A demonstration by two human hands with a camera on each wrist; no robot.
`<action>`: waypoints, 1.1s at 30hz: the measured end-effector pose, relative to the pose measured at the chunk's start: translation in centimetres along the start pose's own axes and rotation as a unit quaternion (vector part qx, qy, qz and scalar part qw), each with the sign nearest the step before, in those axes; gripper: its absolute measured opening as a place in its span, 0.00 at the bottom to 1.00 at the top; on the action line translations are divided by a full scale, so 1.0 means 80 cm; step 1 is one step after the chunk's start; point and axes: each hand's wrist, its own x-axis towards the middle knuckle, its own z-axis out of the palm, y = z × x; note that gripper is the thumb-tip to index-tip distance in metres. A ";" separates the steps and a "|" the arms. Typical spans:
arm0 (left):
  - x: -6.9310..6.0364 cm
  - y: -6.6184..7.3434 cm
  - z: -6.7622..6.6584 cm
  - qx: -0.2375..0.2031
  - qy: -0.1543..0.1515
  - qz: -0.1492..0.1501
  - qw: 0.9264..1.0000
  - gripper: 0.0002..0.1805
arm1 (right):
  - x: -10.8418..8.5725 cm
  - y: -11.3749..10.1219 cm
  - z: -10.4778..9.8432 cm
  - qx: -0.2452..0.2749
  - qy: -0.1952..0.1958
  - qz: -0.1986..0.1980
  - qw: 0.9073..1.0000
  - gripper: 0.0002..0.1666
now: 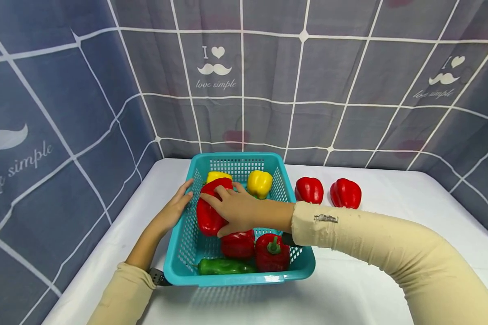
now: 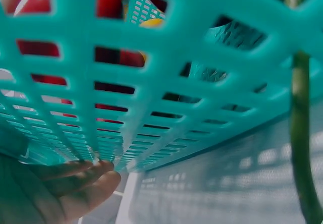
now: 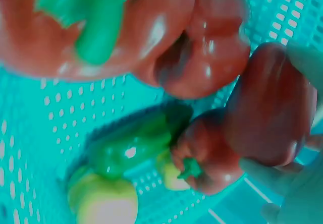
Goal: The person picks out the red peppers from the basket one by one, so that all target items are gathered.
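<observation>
A red bell pepper (image 1: 207,216) is in my right hand (image 1: 241,210), whose spread fingers and thumb grip it inside the teal basket (image 1: 244,280). The same pepper (image 3: 272,108) shows at the right of the right wrist view, with part of the hand (image 3: 303,193) beside it. My left hand (image 1: 172,215) touches the basket's left side from outside. In the left wrist view its fingers (image 2: 91,183) lie fairly straight by the perforated wall. Two more red bell peppers, a long green pepper (image 1: 226,266) and yellow bell peppers (image 1: 260,183) lie in the basket.
Two red bell peppers (image 1: 310,190) sit on the white table (image 1: 394,198), right of the basket. Grey checked cloth (image 1: 268,122) hangs behind the table and along both sides. A green stem (image 2: 300,133) pokes through the basket wall in the left wrist view.
</observation>
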 end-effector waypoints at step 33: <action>-0.002 -0.001 -0.004 -0.019 -0.035 0.015 0.999 0.40 | -0.153 0.179 -0.033 0.103 0.127 0.122 0.979 0.59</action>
